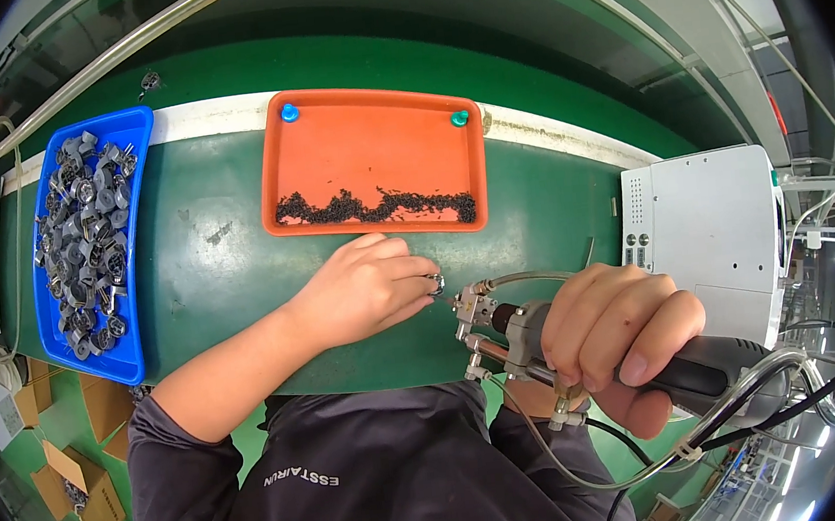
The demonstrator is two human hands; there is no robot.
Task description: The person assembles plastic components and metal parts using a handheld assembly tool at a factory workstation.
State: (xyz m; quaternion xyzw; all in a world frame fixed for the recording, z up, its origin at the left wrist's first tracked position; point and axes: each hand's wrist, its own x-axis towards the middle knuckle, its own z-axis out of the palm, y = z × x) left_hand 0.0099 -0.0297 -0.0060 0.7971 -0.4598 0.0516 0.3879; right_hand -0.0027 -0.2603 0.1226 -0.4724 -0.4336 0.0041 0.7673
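My left hand (365,286) is over the green worktable, fingers closed in a pinch on a small metallic part (436,284) that is mostly hidden by the fingertips. My right hand (615,332) is wrapped around the dark grey grip of a powered screwdriver (705,373), held nearly level. Its metal nose (475,307) points left and its thin tip reaches the small part; whether the two touch I cannot tell. Just beyond my left hand is an orange tray (372,154), with a band of tiny black screws (342,209) along its near side.
A blue tray (139,217) heaped with grey and metal parts (87,222) stands at the left. To the right is a white machine box (705,223). Hoses and a bent metal tube (649,472) trail from the screwdriver. Cardboard boxes (99,502) sit on the floor at lower left.
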